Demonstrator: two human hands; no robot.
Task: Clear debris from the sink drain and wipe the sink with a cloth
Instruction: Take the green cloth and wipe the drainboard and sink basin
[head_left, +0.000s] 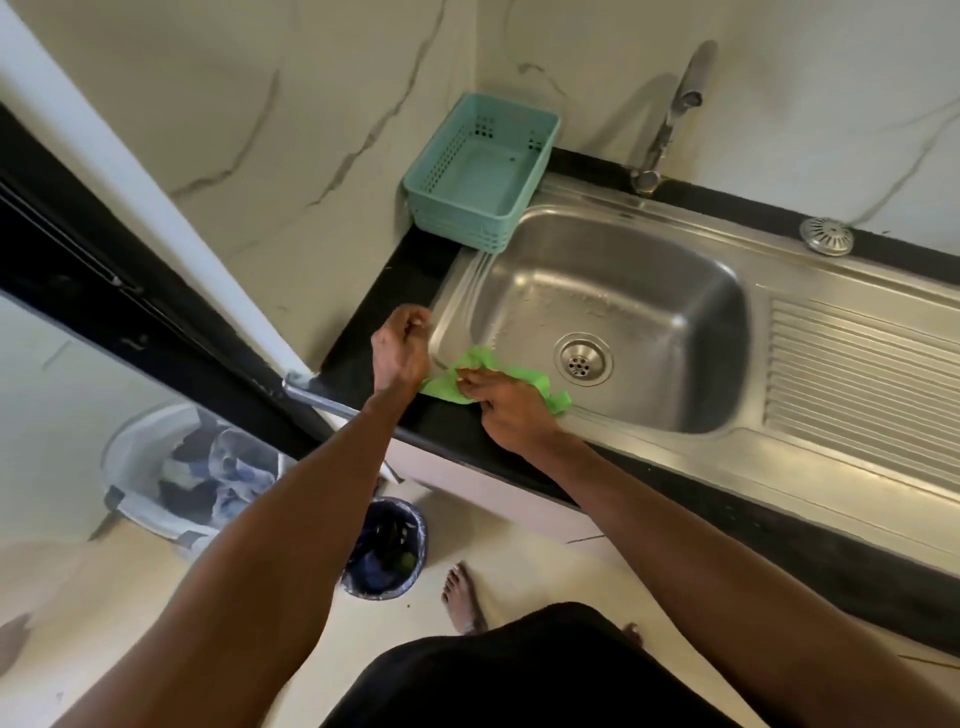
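A steel sink (613, 249) is set in a black counter, with an open drain (583, 360) in its basin. A green cloth (524, 376) lies over the sink's near-left rim. My right hand (511, 413) pinches the cloth there. My left hand (402, 345) hovers just left of it over the counter edge, fingers loosely curled, holding nothing I can see. A round metal drain strainer (827, 237) sits on the counter behind the drainboard.
A teal plastic basket (480, 176) stands at the sink's back-left corner. The tap (670, 114) rises behind the basin. A ribbed drainboard (862, 374) extends right. On the floor stand a lined bin (387, 551) and a bucket (176, 467) of clothes.
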